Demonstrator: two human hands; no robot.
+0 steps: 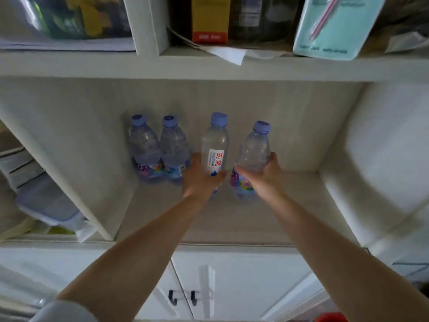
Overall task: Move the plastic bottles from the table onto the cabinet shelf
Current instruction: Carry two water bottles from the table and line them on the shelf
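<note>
Both my arms reach into the open cabinet shelf. My left hand grips a clear bottle with a white label and red characters. A clear bottle with a colourful label is held in my right hand, slightly tilted to the right. Both held bottles have blue caps, and their bases are at or just above the shelf floor; I cannot tell if they touch it. Two more blue-capped bottles stand side by side against the back wall, just left of my left hand.
A white divider bounds the compartment on the left, with plastic containers beyond it. The upper shelf carries a yellow box and a teal pouch. White cabinet doors with dark handles are below. Shelf space lies right of the bottles.
</note>
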